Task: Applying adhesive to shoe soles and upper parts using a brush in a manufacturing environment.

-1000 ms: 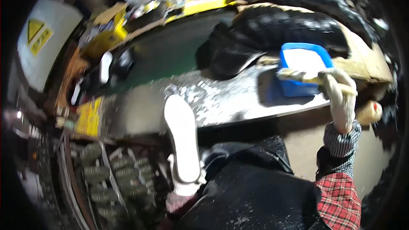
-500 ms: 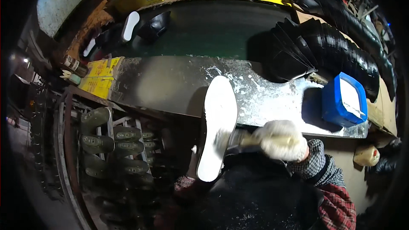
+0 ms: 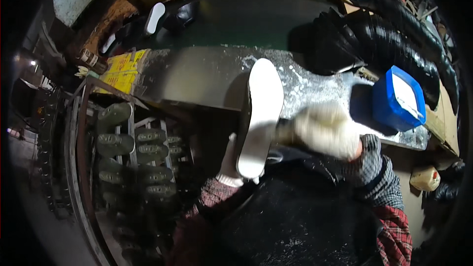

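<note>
A shoe with its white-coated sole (image 3: 265,98) turned up is held at the heel end by my left hand (image 3: 228,166), in a pale glove. My fingers wrap round the underside, so most of them and the shoe's upper are hidden. My right hand (image 3: 327,132), in a fuzzy off-white glove, is closed round a brush (image 3: 284,134). Motion smears this hand and brush. The brush end is beside the sole's right edge; I cannot tell whether it touches. To the right, a blue tub (image 3: 387,106) with white material inside stands on the white-smeared ledge (image 3: 197,81).
Behind the ledge runs a dark green belt (image 3: 236,22), bearing another white-soled shoe (image 3: 155,18) at far left. Overlapping black shiny pieces (image 3: 389,44) lie at right. A metal rack (image 3: 132,128) with several olive shoes stands at lower left. A pale jug (image 3: 424,178) is at right.
The shoe has moved up and slightly right in view, and my left glove now shows beside its heel. My right hand has shifted slightly up, its brush moving from over the sole to its edge.
</note>
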The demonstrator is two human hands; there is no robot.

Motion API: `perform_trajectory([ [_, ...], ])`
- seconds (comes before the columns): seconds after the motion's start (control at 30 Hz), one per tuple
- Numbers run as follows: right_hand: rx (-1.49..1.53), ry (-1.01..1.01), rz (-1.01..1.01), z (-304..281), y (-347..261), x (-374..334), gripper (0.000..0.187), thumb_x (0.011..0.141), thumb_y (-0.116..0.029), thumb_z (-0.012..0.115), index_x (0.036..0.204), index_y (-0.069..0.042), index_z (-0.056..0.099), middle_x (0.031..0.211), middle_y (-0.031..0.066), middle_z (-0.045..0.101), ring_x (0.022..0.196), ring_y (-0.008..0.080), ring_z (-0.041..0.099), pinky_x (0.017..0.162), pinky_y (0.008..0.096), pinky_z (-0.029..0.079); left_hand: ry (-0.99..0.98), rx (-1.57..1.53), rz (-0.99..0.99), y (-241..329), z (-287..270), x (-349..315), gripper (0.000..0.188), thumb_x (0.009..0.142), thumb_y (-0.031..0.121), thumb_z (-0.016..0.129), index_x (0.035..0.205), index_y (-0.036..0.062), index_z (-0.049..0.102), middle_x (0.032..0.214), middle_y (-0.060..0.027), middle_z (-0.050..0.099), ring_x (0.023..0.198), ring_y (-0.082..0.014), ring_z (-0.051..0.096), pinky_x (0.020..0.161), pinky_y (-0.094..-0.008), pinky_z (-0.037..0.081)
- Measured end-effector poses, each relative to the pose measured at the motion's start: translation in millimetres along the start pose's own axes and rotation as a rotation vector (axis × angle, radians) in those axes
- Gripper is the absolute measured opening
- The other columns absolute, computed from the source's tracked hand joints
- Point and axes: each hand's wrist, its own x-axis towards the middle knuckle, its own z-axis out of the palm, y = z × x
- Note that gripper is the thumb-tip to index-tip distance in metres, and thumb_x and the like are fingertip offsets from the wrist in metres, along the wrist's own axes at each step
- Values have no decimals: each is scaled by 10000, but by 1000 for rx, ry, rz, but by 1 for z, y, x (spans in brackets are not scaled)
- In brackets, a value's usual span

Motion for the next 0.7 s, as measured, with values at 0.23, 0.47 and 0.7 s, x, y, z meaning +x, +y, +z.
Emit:
perform_trajectory([
  [0.23,294,-109,209,18,-15,-38,220,900,-185,695,1028,-6,694,1006,152,700,919,260,691,812,357,568,120,-3,113,-8,13,1,722,962,634,383,1365,44,494,1265,-229,593,1102,-468,605,854,-626,530],
  [0.47,331,-136,221,8,-9,-41,281,882,-156,727,1098,18,674,1073,144,687,953,226,674,833,334,556,198,25,90,-1,5,-6,845,909,707,399,1465,73,353,1319,-344,486,977,-575,613,554,-715,531],
  [0.7,417,608,546,-36,98,-20,250,937,-102,652,1153,22,631,1108,130,673,942,180,664,840,287,547,280,90,-38,23,-26,-41,982,796,822,450,1450,92,401,1094,-355,605,812,-532,650,589,-609,567],
])
